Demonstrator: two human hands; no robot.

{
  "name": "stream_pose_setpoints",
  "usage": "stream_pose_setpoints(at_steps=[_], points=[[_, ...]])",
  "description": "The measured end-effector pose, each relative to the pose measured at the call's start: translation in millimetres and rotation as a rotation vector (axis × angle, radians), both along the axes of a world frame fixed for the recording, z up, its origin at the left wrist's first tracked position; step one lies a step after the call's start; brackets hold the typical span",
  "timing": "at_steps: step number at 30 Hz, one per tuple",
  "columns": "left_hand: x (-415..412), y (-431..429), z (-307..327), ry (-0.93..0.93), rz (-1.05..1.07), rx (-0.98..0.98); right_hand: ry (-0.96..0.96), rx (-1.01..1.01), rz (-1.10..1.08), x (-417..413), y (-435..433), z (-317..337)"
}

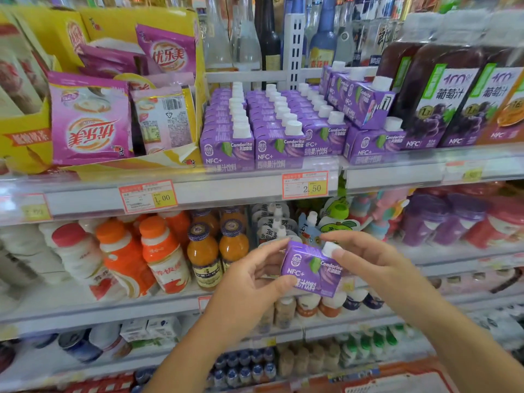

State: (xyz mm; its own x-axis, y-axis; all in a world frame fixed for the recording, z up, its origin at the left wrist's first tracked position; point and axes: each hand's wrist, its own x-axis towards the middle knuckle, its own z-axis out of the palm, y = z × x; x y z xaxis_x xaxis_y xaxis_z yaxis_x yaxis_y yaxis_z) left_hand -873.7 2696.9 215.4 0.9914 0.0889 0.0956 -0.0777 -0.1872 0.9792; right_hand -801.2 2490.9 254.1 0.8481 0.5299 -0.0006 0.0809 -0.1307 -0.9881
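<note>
SHOP AISLE: Two hands hold a small purple cardboard juice carton (310, 269) in mid-air before the drinks shelving, one level below the shelf where rows of matching purple cartons (263, 131) stand. The left hand (243, 282) grips the carton's left side, with the thumb pressed on the lower front and the fingers curled over the top edge. The right hand (365, 259) pinches the upper right corner, its thumb tip against the white screw cap (329, 248).

The carton is tilted with its printed face toward us. We judge it is held by its edges so that the label stays readable and the box can be squared up before it joins the stock above.

Those rows stand caps up and labels outward behind a clear plastic shelf rail (397, 168), above a red-and-yellow price tag reading 2.50 (305, 185), so shoppers can match product to price. We see a gap at the front between the rows and the next block of cartons. Glass bottles of orange juice (202, 253) stand just left of the hands.
</note>
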Motion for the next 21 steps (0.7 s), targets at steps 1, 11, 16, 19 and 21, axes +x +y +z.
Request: stream_pose_setpoints(at_steps=[1, 11, 16, 19, 21], points=[[2.6, 0.1, 5.4, -0.028, 0.007, 0.017, -0.049, -0.036, 0.006, 4.4, -1.6, 8.2], [35.0, 13.8, 80.4, -0.541, 0.332, 0.644, -0.853, -0.365, -0.154, 34.8, -7.4, 96.7], [70.7, 46.1, 101.1, -0.647, 0.517, 1.134, -1.107, -0.479, -0.282, 72.1, -1.6, 127.3], [82.6, 50.6, 95.2, -0.595, 0.497, 1.211, -1.081, -0.62, -0.248, 86.3, 6.0, 130.0], [84.3, 50.8, 91.1, -0.588, 0.509, 1.234, -1.05, -0.67, -0.206, 90.6, 9.3, 130.9]])
